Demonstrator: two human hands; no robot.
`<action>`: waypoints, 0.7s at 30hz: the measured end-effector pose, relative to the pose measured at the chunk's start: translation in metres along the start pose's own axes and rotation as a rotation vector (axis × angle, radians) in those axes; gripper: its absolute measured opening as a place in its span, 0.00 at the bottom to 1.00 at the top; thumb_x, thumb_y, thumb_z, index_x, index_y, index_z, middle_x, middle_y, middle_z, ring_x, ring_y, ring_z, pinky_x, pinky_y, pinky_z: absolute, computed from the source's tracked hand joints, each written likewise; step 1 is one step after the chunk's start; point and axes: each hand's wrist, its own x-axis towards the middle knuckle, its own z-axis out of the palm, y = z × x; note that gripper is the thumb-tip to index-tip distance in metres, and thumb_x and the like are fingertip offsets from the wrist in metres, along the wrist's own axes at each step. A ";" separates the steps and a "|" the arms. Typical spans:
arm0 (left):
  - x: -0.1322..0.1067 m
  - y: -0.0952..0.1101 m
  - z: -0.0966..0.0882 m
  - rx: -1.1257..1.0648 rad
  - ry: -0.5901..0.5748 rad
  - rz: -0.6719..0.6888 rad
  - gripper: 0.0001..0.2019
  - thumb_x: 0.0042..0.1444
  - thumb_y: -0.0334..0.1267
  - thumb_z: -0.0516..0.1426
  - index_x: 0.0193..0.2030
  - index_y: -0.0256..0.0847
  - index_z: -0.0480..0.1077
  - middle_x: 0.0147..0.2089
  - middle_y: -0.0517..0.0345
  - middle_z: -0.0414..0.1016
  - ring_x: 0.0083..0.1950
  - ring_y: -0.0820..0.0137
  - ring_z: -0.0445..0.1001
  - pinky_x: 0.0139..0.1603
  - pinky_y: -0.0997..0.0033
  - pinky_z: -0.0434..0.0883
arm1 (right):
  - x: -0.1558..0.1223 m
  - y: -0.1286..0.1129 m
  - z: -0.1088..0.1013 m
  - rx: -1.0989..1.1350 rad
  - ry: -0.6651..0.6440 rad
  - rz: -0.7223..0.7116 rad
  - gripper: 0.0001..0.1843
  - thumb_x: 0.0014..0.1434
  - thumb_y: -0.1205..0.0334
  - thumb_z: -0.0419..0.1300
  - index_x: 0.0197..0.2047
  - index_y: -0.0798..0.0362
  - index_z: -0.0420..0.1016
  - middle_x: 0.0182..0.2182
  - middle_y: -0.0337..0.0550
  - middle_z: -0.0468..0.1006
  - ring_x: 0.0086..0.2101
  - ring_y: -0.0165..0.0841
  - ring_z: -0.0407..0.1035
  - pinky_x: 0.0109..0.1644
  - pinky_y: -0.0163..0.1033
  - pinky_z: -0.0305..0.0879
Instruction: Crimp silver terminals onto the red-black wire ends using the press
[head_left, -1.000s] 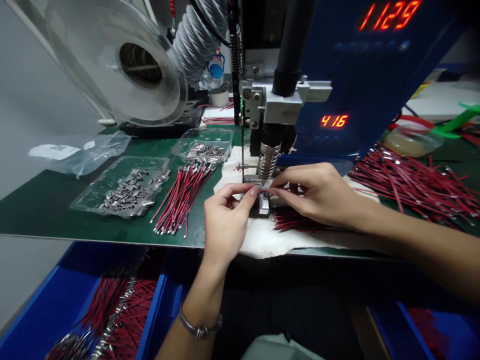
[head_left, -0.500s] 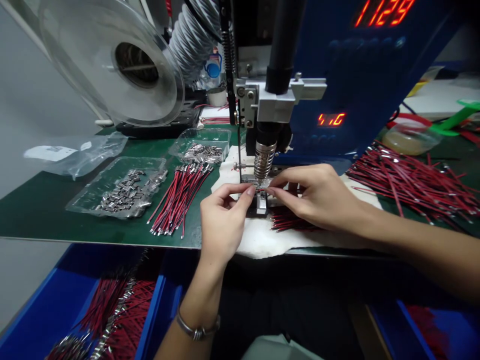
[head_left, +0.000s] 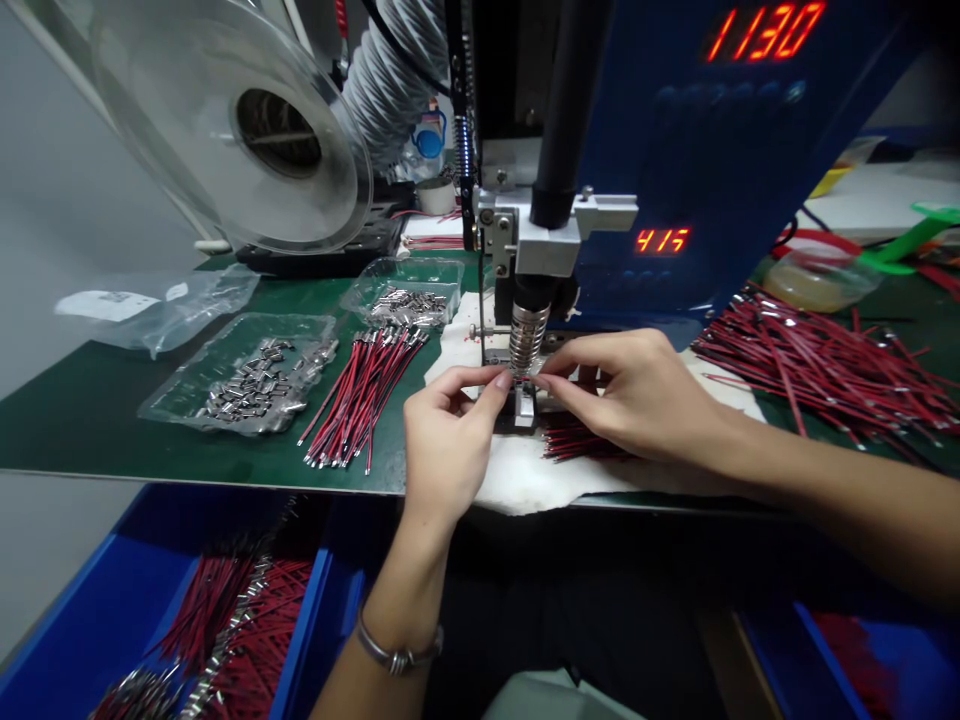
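My left hand (head_left: 448, 440) and my right hand (head_left: 631, 390) meet under the ribbed metal head (head_left: 527, 338) of a blue press machine (head_left: 712, 160). Both pinch a small part on the metal fixture (head_left: 523, 404); the part itself is too small to name. A bunch of red and black wires (head_left: 581, 440) lies on the white cloth (head_left: 525, 480) just below my right hand. The red counters read 1130 (head_left: 765, 32) and 415 (head_left: 663, 240).
A bundle of red wires (head_left: 364, 395) and two clear trays of metal terminals (head_left: 251, 378) lie left of the fixture. A large wire heap (head_left: 825, 365) spreads at right. A clear reel (head_left: 247, 120) stands at back left. Blue bins (head_left: 150, 620) with wires sit below the table edge.
The upper counter went from 1129 to 1130 and the lower from 416 to 415. The press head came down a little onto the fixture. My hands stayed pinched at the same spot.
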 end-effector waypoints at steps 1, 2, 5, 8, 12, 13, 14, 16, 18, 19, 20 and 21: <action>0.000 0.000 0.000 -0.002 0.001 0.001 0.09 0.51 0.42 0.64 0.35 0.39 0.79 0.34 0.54 0.78 0.33 0.72 0.73 0.33 0.76 0.68 | 0.000 0.000 0.000 -0.001 0.002 0.001 0.06 0.58 0.64 0.60 0.33 0.55 0.79 0.27 0.38 0.79 0.24 0.26 0.69 0.28 0.31 0.59; 0.000 0.000 0.000 -0.004 0.001 0.002 0.08 0.51 0.41 0.64 0.35 0.39 0.79 0.34 0.55 0.78 0.34 0.72 0.73 0.34 0.76 0.68 | 0.000 0.000 0.000 -0.004 0.005 0.003 0.07 0.58 0.64 0.60 0.33 0.55 0.79 0.27 0.38 0.79 0.25 0.26 0.69 0.28 0.31 0.59; 0.001 -0.001 0.000 -0.002 -0.001 0.003 0.08 0.51 0.41 0.64 0.35 0.40 0.79 0.35 0.55 0.78 0.34 0.72 0.73 0.35 0.77 0.68 | 0.000 0.000 0.001 -0.006 0.011 -0.001 0.06 0.58 0.64 0.61 0.33 0.55 0.79 0.27 0.37 0.79 0.25 0.25 0.69 0.28 0.31 0.59; 0.001 -0.002 0.001 -0.003 -0.002 0.004 0.08 0.51 0.42 0.64 0.35 0.40 0.79 0.35 0.55 0.78 0.34 0.72 0.73 0.36 0.77 0.68 | 0.000 0.000 0.001 -0.001 0.014 -0.009 0.06 0.58 0.65 0.61 0.33 0.55 0.79 0.26 0.36 0.79 0.24 0.24 0.68 0.28 0.30 0.58; 0.002 -0.002 0.001 -0.017 -0.003 0.006 0.08 0.51 0.41 0.64 0.35 0.40 0.79 0.35 0.55 0.78 0.34 0.72 0.74 0.36 0.77 0.69 | -0.001 0.000 0.001 0.002 0.021 -0.015 0.06 0.57 0.65 0.61 0.33 0.56 0.79 0.25 0.36 0.79 0.23 0.23 0.68 0.27 0.30 0.58; 0.002 -0.002 0.001 -0.020 -0.005 0.004 0.08 0.51 0.41 0.64 0.35 0.40 0.79 0.35 0.55 0.79 0.34 0.72 0.74 0.36 0.77 0.69 | -0.001 0.000 0.001 0.003 0.024 -0.014 0.06 0.57 0.65 0.61 0.33 0.56 0.79 0.25 0.37 0.79 0.23 0.23 0.68 0.27 0.30 0.59; 0.002 -0.002 0.001 -0.020 -0.005 0.002 0.08 0.51 0.41 0.64 0.35 0.40 0.79 0.35 0.55 0.79 0.34 0.72 0.74 0.36 0.77 0.69 | -0.001 0.000 0.001 0.004 0.025 -0.015 0.06 0.57 0.65 0.61 0.32 0.56 0.79 0.25 0.37 0.79 0.23 0.24 0.68 0.27 0.30 0.59; 0.001 -0.001 0.000 -0.014 -0.003 -0.006 0.08 0.51 0.41 0.64 0.35 0.40 0.79 0.35 0.55 0.79 0.33 0.73 0.73 0.35 0.77 0.69 | -0.001 0.000 0.002 0.006 0.026 -0.016 0.06 0.57 0.65 0.61 0.32 0.56 0.79 0.25 0.37 0.78 0.23 0.24 0.68 0.27 0.30 0.59; 0.001 0.000 0.000 -0.008 -0.001 -0.010 0.08 0.51 0.41 0.65 0.35 0.39 0.79 0.34 0.55 0.79 0.33 0.73 0.73 0.35 0.77 0.68 | -0.001 0.001 0.002 0.008 0.025 -0.018 0.06 0.57 0.65 0.61 0.33 0.56 0.79 0.25 0.37 0.79 0.23 0.24 0.68 0.27 0.30 0.58; 0.001 0.000 0.000 -0.008 -0.002 -0.009 0.08 0.51 0.41 0.65 0.34 0.39 0.79 0.35 0.55 0.79 0.34 0.72 0.73 0.35 0.77 0.68 | -0.001 0.001 0.002 0.008 0.025 -0.019 0.06 0.58 0.65 0.61 0.33 0.56 0.79 0.25 0.37 0.79 0.23 0.24 0.68 0.27 0.30 0.58; 0.001 0.000 0.000 -0.009 -0.004 -0.008 0.08 0.51 0.41 0.64 0.34 0.39 0.79 0.35 0.54 0.79 0.34 0.72 0.74 0.35 0.77 0.68 | -0.001 0.001 0.002 0.007 0.024 -0.018 0.06 0.57 0.65 0.61 0.33 0.56 0.79 0.26 0.37 0.79 0.23 0.24 0.68 0.27 0.30 0.58; 0.001 0.001 0.000 -0.010 -0.006 -0.006 0.08 0.51 0.41 0.64 0.34 0.39 0.79 0.35 0.54 0.79 0.34 0.72 0.74 0.35 0.77 0.68 | 0.000 0.001 0.002 0.006 0.024 -0.018 0.06 0.57 0.65 0.61 0.33 0.56 0.79 0.26 0.37 0.79 0.24 0.24 0.68 0.27 0.30 0.59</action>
